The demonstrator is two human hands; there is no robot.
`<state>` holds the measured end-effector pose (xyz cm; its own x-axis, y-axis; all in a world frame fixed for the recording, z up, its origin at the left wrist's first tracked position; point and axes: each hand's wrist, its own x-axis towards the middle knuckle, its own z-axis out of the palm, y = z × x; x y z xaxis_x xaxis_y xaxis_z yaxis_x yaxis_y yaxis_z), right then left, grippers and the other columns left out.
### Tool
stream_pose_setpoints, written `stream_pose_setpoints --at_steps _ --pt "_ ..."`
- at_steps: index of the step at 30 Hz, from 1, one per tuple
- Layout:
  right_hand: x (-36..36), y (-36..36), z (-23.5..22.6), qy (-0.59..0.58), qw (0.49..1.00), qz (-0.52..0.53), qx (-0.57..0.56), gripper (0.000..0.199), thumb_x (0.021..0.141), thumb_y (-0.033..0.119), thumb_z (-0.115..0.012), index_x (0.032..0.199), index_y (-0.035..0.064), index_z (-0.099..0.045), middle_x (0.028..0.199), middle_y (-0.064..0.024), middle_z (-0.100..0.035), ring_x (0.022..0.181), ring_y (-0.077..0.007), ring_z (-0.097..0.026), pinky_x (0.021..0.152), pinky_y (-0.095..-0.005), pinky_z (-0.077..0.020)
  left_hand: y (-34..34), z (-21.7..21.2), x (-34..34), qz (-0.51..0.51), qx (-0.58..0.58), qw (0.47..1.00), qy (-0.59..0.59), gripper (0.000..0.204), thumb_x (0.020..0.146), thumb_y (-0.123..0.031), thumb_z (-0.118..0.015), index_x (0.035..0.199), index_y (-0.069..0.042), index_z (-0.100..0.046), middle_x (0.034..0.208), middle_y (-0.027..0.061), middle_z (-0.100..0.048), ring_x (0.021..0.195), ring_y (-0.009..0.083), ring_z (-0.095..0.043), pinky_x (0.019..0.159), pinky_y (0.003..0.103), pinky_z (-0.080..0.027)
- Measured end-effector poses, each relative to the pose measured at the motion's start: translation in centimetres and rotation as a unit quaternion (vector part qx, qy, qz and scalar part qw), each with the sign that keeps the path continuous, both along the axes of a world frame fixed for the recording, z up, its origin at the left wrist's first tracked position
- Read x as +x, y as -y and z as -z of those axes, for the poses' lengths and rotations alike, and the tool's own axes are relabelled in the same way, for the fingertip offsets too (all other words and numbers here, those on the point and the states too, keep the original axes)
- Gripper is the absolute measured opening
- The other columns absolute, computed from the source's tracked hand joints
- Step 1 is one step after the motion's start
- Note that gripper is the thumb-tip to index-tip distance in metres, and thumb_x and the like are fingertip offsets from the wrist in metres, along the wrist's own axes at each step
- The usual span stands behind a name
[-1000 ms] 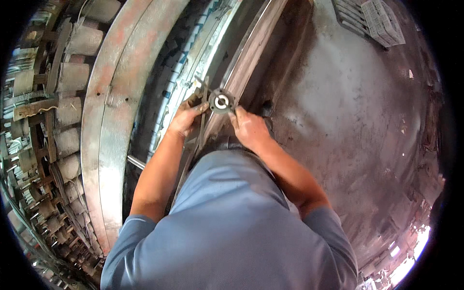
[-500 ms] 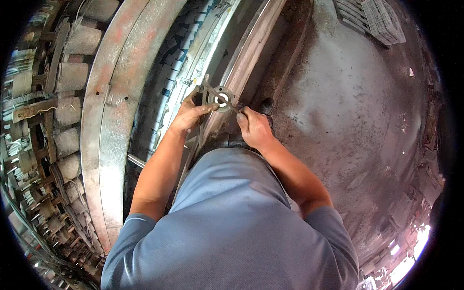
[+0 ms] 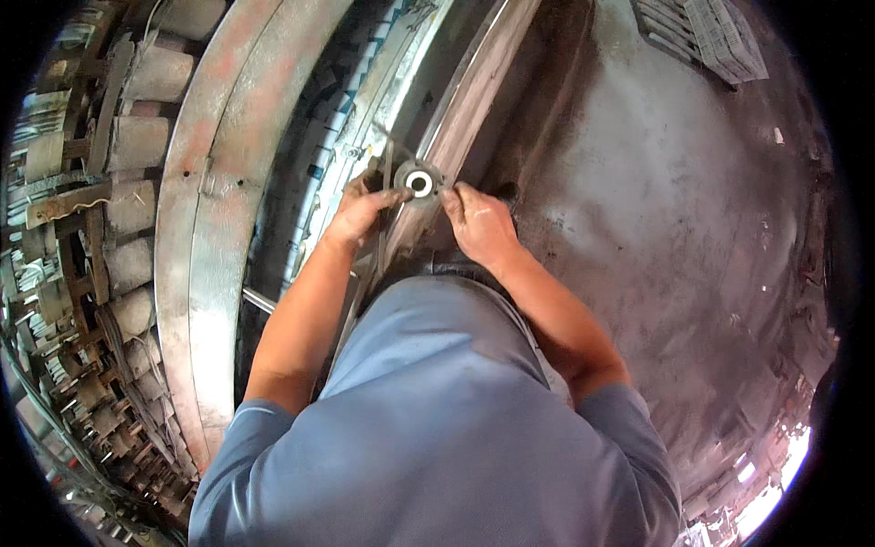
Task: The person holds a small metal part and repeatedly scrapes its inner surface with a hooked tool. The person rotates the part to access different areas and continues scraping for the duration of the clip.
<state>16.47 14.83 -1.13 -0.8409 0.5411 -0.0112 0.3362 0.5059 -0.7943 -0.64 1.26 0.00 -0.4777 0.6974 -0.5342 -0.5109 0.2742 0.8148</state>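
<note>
Left hand: partly closed, just left of the frame's centre line and above mid-height; the thumb lies over the near left side of the round part, the fingers curl behind it, pinching it.
Right hand: thumb and forefinger drawn in to a pinch on the lower right end of a thin rod, close by the part's right edge; the remaining fingers are folded in. Whether these fingertips also touch the part, I cannot tell.
Round flanged part: between the two hands, in the upper middle of the frame, its face turned up to the camera.
White ring: at the part's middle, around a dark centre; the left thumb tip is right beside it.
Thin rod: slants from above the left hand down toward the right fingertips, blurred where it meets the part.
Narrow bar: runs upright just right of the left hand.
Long metal rail: passes diagonally below the part, toward the top edge.
Plastic crate: upper right corner.
</note>
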Motion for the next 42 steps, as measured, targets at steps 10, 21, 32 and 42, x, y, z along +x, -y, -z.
stream_pose_setpoints --at_steps 10,21,32,42 --pt "1.6 -0.1 0.9 -0.001 0.998 0.016 -0.066 0.042 0.103 0.038 -0.051 0.083 0.0016 -0.06 0.075 -0.0248 -0.062 0.073 -0.0473 -0.061 0.064 -0.0506 -0.0499 0.7 0.5 -1.4 0.015 -0.033 0.999 -0.012 0.069 0.077 -0.006 -0.084 0.135 0.01 -0.051 0.12 0.0145 -0.067 0.106 0.0212 -0.065 0.099 0.034 -0.048" --pt "7.1 1.1 0.3 -0.028 0.992 0.044 -0.118 0.028 0.1 0.027 -0.057 0.101 0.0017 -0.067 0.087 -0.0235 -0.067 0.079 -0.0414 -0.067 0.069 -0.0449 -0.0528 -2.0 -1.5 -5.4 0.204 -0.133 0.967 -0.078 0.075 0.088 -0.025 -0.077 0.142 0.014 -0.042 0.136 0.0195 -0.057 0.124 0.0255 -0.055 0.108 0.036 -0.039" --pt "6.5 2.4 1.1 0.041 0.999 -0.001 0.005 0.022 0.097 0.022 -0.061 0.105 0.0014 -0.062 0.083 -0.0231 -0.067 0.074 -0.0419 -0.066 0.064 -0.0487 -0.0521 -1.3 1.1 -4.9 0.108 -0.094 0.99 -0.02 0.071 0.092 -0.033 -0.073 0.142 0.01 -0.045 0.13 0.0124 -0.062 0.12 0.0176 -0.056 0.106 0.03 -0.039" --pt "6.2 2.4 0.3 0.02 0.999 0.007 0.044 0.021 0.098 0.022 -0.059 0.101 0.0012 -0.062 0.082 -0.0211 -0.067 0.073 -0.0405 -0.065 0.062 -0.048 -0.0525 -1.4 0.1 -3.9 0.103 -0.104 0.987 -0.062 0.072 0.093 -0.034 -0.072 0.143 0.009 -0.044 0.13 0.013 -0.062 0.122 0.0181 -0.055 0.106 0.031 -0.04"
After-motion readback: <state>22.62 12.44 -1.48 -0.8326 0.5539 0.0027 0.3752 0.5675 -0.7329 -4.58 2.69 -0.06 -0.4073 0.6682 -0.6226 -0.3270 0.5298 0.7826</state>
